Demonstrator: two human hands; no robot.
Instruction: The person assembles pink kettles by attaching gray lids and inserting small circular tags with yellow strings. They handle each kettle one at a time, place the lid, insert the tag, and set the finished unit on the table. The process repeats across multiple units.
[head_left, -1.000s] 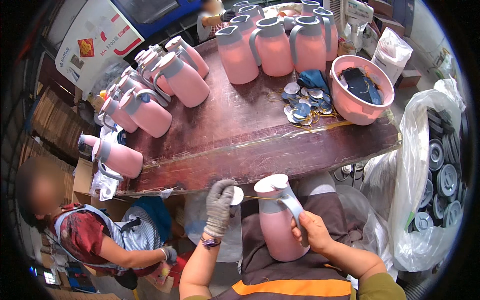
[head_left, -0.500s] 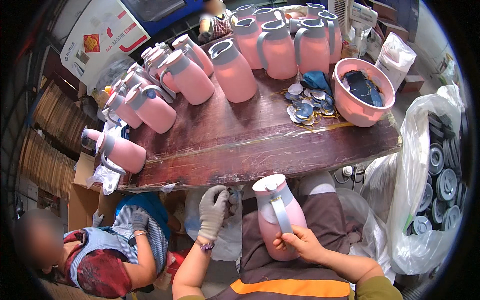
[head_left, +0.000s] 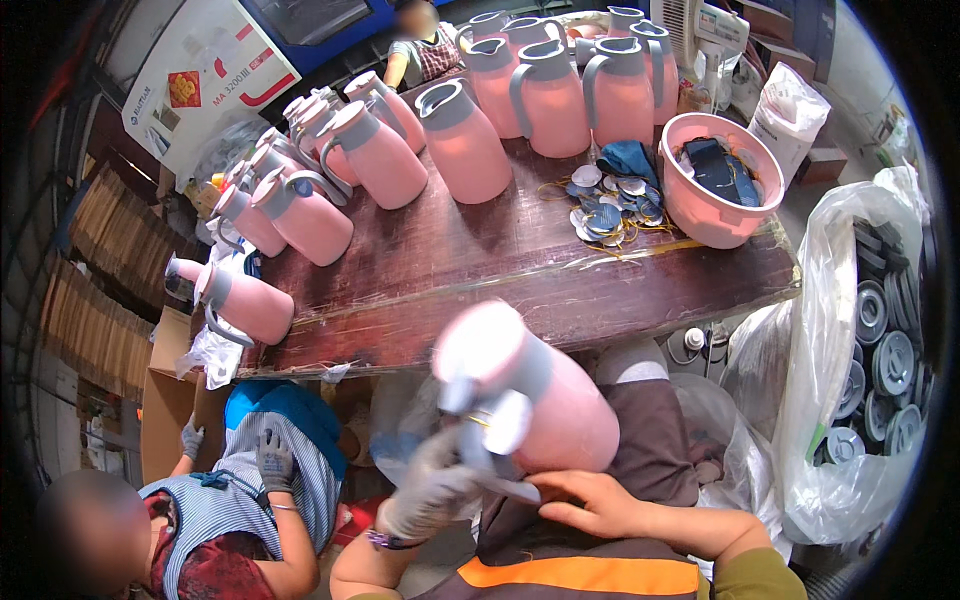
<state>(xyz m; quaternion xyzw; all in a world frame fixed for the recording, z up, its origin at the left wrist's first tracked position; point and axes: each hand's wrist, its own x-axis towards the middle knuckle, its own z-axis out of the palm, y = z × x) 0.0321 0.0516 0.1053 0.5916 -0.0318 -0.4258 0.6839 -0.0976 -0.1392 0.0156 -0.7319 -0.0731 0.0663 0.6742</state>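
So the left grip (head_left: 432, 498) is clutching one pink jug (head_left: 568, 405) by its handle (head_left: 516, 489) — jug's sitting up-right of it, with one round tag (head_left: 507, 430) dangling between. Right grip (head_left: 594, 504) is hanging loosely open by the handle's end. Unlike before, jug's leaning further left and the left grip's holding it.

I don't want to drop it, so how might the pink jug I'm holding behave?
The pink jug is probably stiff, as it looks rigid. Its smooth, rounded shape might slip or, laid sideways, roll until the grey handle catches. The white tag, on a thin yellow cord, will likely flop.
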